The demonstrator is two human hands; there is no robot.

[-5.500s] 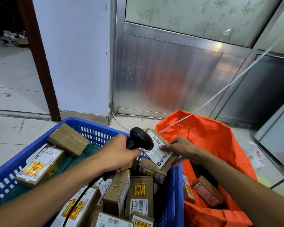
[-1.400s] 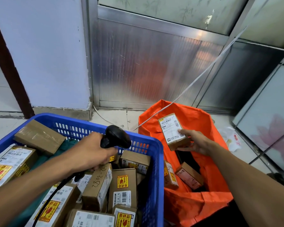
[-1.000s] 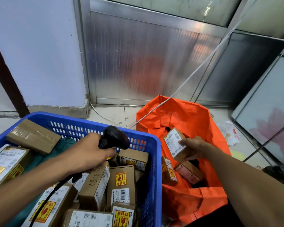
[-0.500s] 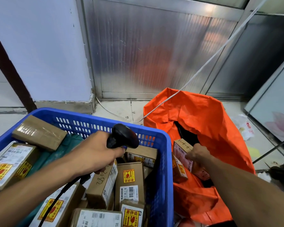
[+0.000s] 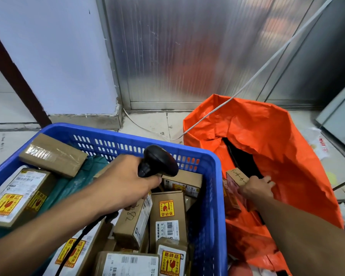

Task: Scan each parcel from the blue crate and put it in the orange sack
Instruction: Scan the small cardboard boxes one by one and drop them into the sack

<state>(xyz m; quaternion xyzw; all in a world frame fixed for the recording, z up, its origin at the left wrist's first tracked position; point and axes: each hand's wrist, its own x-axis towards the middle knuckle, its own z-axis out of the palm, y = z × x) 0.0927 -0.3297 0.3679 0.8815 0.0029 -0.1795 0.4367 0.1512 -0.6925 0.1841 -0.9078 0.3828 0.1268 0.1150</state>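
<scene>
Head view: my left hand (image 5: 126, 184) grips the black scanner (image 5: 157, 161) over the blue crate (image 5: 213, 196) of parcels; my right hand (image 5: 256, 189), fingers relaxed, rests on a parcel (image 5: 236, 176) inside the orange sack (image 5: 287, 156), just beyond the crate's rim.

Even indoor light, glare on the metal panel

Soft, diffuse light is filling the scene, leaving the white wall (image 5: 54, 56) and floor tiles (image 5: 153, 124) bright. The ribbed metal panel (image 5: 177, 52) is throwing back pale streaks of glare and an orange tint from the orange sack (image 5: 277, 140). Shadows are pooling deep inside the sack's mouth and between parcels in the blue crate (image 5: 213, 196). Wide-angle distortion is bending straight edges near the borders, and the forearms at the bottom corners are looking slightly soft
</scene>
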